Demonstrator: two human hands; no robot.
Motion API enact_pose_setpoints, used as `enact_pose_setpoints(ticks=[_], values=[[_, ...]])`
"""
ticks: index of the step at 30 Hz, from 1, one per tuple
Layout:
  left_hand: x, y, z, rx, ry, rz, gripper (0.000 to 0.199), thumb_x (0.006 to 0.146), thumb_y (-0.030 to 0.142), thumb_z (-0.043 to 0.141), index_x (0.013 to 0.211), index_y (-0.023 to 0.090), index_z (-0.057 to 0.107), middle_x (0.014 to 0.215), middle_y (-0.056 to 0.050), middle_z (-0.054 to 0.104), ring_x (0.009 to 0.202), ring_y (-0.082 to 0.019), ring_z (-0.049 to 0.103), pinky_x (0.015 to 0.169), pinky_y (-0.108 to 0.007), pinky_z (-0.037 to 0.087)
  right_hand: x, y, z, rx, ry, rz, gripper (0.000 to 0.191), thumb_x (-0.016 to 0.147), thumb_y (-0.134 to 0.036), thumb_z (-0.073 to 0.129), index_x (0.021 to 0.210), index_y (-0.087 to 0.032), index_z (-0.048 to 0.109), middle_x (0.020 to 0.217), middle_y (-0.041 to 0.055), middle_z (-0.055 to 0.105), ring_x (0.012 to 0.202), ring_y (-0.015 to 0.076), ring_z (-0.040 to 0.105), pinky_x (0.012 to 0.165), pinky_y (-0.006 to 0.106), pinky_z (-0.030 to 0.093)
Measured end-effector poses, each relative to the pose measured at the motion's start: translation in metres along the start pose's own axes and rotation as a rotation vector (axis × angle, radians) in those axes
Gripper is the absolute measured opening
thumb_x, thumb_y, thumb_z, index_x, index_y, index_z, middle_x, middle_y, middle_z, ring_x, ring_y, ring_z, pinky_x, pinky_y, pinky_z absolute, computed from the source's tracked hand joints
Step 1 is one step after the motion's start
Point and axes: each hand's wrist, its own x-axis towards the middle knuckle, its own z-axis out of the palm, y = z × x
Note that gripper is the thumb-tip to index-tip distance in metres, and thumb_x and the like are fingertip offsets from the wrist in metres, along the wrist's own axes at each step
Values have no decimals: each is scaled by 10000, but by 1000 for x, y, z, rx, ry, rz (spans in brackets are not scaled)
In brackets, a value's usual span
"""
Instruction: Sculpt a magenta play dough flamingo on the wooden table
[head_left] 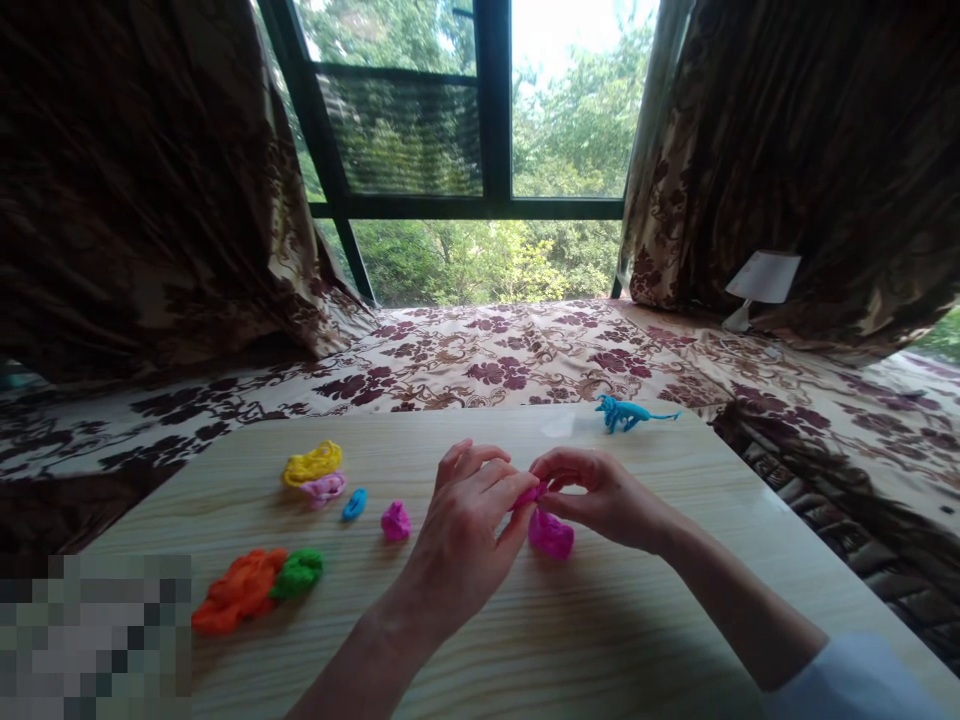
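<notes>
– Left hand (469, 515) nearest, its palm down over the pale wood-grain table (637, 620), fingers loosely bent, thumb and forefinger pinching. And the right hand (607, 500)?
– Curled, thumb and fingertips nearly meeting on the same magenta piece (530, 494) between both hands.
– How does the magenta stuff look?
– Bright, creased and soft-edged. Largest is the folded lump (551, 534) just below the fingertips; next, the knobbly lump (395, 521) left of the left hand. Fingers mostly hide the pinched bit.
</notes>
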Motion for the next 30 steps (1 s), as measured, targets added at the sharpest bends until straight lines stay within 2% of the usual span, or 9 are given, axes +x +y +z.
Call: enact_pose_setpoints(ticks=[12,21,24,27,30], values=[[1,0,0,18,-50,13,148,786,161,502,820,224,631,775,-1,608,940,-165,491,1010,-428,225,-1,2,-1,3,5,8,221,744,-325,614,880,-150,621,875,40,642,814,155,588,730,273,485],[2,2,0,35,-108,-20,174,816,168,447,760,199,609,762,-9,585,906,-155,490,1022,-430,202,-1,5,-1,-8,2,6,143,753,-193,580,883,-146,615,876,38,638,819,156,587,733,276,488],[2,4,0,25,-88,-33,151,806,181,468,778,209,613,761,-5,591,899,-157,496,1023,-430,198,-1,4,-1,-30,12,-17,151,753,-144,553,888,-147,620,868,33,638,821,153,586,747,278,485],[1,5,-4,-9,-39,-49,146,758,210,542,885,228,612,819,-5,606,917,-169,500,1022,-429,205,0,3,0,-42,35,-46,171,744,-114,545,892,-148,622,863,28,638,823,150,586,764,281,481],[6,1,-12,-71,6,-123,205,738,244,560,937,223,603,911,-26,609,959,-183,498,986,-394,277,0,4,1,-30,46,-44,170,742,-115,547,893,-150,618,852,27,638,812,149,589,753,281,484]])
